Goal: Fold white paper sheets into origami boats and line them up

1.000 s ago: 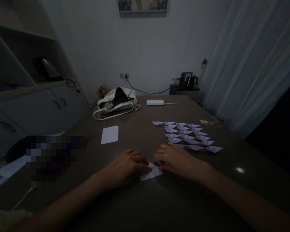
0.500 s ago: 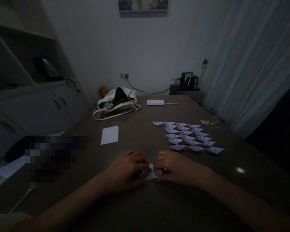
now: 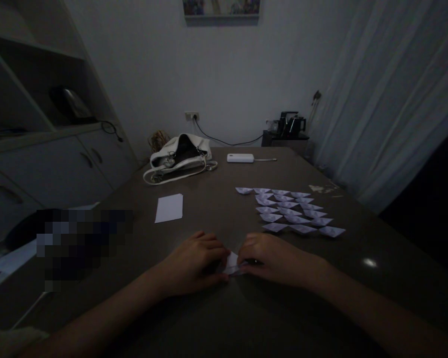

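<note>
A small piece of folded white paper [image 3: 232,265] lies between my hands near the front of the table. My left hand [image 3: 197,261] grips its left side, thumb and fingers closed around the edge. On the opposite side, my right hand [image 3: 268,259] pinches the paper between thumb and curled fingers. Parts of the paper are hidden under the fingers. Beyond my right hand stand several folded paper boats [image 3: 291,219] in rows. A stack of white paper sheets [image 3: 169,208] rests beyond my left hand.
A white handbag [image 3: 182,158] sits at the far left of the brown table [image 3: 216,199]. Near the back lies a white power bank [image 3: 240,158] with a short cable. A blurred-out patch [image 3: 85,243] covers something at left. A kettle [image 3: 296,124] stands on a corner stand.
The paper's near edge has changed shape between my fingers, now showing a straight fold line. My right thumb has moved slightly up onto it. Other things stay put.
</note>
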`<state>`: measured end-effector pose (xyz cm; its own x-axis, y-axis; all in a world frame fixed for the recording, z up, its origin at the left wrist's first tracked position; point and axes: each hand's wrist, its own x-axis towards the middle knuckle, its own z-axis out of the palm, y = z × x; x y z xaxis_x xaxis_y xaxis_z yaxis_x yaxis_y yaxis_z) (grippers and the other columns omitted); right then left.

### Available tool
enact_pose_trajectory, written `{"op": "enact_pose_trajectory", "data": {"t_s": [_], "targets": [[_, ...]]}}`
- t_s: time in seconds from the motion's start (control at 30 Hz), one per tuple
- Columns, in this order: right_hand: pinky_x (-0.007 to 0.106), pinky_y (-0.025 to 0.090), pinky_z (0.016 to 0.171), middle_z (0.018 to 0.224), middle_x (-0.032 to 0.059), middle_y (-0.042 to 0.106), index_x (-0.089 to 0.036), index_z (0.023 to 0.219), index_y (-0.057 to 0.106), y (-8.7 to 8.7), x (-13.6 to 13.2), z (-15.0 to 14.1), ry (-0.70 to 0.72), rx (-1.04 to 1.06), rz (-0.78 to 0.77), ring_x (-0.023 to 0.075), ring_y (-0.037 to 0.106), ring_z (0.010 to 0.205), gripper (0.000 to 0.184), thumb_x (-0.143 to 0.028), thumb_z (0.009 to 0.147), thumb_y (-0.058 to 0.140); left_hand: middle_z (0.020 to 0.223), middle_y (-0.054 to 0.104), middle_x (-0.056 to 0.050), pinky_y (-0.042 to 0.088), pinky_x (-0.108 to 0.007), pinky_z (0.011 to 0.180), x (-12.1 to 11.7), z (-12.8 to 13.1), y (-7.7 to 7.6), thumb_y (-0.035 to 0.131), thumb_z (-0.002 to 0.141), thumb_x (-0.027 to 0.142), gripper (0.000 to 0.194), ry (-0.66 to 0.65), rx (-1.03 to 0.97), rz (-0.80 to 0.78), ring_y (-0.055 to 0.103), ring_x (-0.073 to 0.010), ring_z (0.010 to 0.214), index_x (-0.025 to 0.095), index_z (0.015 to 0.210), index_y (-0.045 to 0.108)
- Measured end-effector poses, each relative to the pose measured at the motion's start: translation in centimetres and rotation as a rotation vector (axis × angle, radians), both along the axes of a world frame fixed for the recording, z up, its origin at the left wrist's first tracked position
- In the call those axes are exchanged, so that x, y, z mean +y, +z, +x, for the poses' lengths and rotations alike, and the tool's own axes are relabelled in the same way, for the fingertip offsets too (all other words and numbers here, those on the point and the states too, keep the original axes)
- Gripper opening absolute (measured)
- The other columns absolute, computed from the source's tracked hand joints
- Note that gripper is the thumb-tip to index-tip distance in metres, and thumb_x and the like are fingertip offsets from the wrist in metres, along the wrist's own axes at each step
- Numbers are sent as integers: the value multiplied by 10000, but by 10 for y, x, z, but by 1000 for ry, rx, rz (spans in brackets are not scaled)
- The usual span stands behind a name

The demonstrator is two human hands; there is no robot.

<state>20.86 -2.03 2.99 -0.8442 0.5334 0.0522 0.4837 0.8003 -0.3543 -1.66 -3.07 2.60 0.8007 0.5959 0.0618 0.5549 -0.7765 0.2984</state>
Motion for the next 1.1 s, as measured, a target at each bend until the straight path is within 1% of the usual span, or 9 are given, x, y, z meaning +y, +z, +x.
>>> {"op": "enact_pose_trajectory", "data": {"t_s": [0.1,0.17,0.27,0.37,0.43,0.63,0.87,0.97,1.1], "targets": [[257,421,727,839,57,679,-133,892,681,-2,-1,-2,-17,8,45,159,589,813,127,-106,845,566,924,649,-27,360,-333,794,-1,1,0,544,878,247,166,2,-1,11,549,-203,894,216,1030,602],[275,421,746,836,62,678,-135,897,679,-5,-2,-5,-25,2,79,170,592,820,117,-134,852,570,908,650,-29,358,-330,787,-1,2,0,511,883,195,160,7,-2,28,551,-197,882,209,1013,604],[300,422,755,830,70,677,-133,866,674,-10,-3,-8,-44,-19,120,188,595,822,111,-204,868,589,898,652,-39,356,-334,769,-2,5,-1,523,891,252,127,26,-5,56,558,-203,867,197,959,615],[294,422,755,858,80,680,-123,839,667,-14,-3,-10,-74,-2,126,185,597,834,134,-200,890,570,879,656,-42,357,-339,746,-2,7,-5,529,901,305,150,54,-7,68,565,-210,851,194,924,627],[289,419,750,886,81,680,-123,869,662,-16,-2,-11,-85,22,123,183,595,845,96,-171,881,580,880,660,-42,364,-338,742,0,7,-9,528,904,270,131,69,-25,56,566,-214,863,192,931,630],[269,403,701,827,52,667,-132,849,664,-21,1,-11,-117,84,74,165,582,798,75,-142,868,592,890,663,-39,402,-326,766,6,3,-21,574,881,208,74,69,-184,-63,571,-194,859,172,917,627],[258,390,693,852,42,644,-144,874,634,-20,2,-10,-134,98,35,155,568,802,45,-136,861,591,878,658,-34,419,-319,755,7,4,-20,617,857,227,70,112,-244,-129,578,-192,847,181,907,631],[258,377,701,895,32,620,-170,909,618,-18,1,-9,-112,102,99,151,553,827,68,-135,866,578,915,636,-40,414,-321,759,6,4,-18,594,868,231,90,115,-230,-105,567,-197,877,186,939,627],[278,348,710,887,17,612,-215,894,656,-17,0,-9,-45,43,209,159,535,840,134,-127,877,556,970,616,-35,381,-331,768,4,4,-14,578,875,209,95,89,-139,-57,552,-211,934,224,935,651]]}}
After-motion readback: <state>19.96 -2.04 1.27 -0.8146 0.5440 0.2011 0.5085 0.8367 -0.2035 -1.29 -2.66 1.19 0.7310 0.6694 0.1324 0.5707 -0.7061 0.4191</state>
